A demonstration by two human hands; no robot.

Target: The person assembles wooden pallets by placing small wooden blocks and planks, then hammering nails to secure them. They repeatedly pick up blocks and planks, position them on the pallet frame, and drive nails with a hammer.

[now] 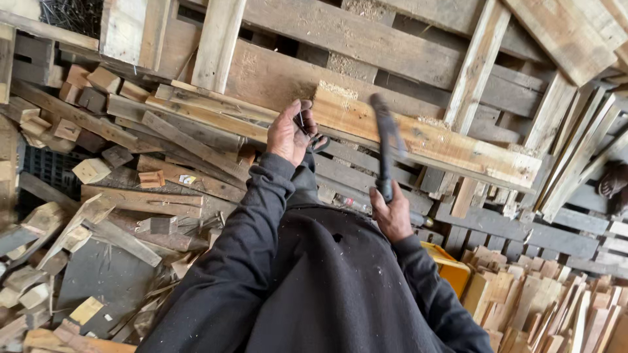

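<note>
Gripping the handle of a dark, long-headed metal hammer (386, 147), the right hand (392, 214) is clenched low on the shaft, which leaves the head free to swing; the head is blurred, raised just in front of a pale, rough-sawn wooden plank (432, 140) dusted with sawdust. That plank lies slantwise across the stacked pallets and serves as the landmark here. At the plank's left end the left hand (289, 134) is curled with its fingers pinched around something small and dark, possibly nails, though it is too small to tell; the hand sits against the plank's end as if steadying the work close to where the hammer would land. Both arms wear dark sleeves, and the person's dark jacket fills the space below the plank. Left of and below the plank lies a jumble of short wooden offcut blocks and splintered slats (98, 176). Below the plank's right end a yellow plastic crate (451, 265) peeks out beside a stack of small, flat cut wooden pieces (543, 304). Behind the plank stand weathered grey-brown wooden pallets (366, 46).
</note>
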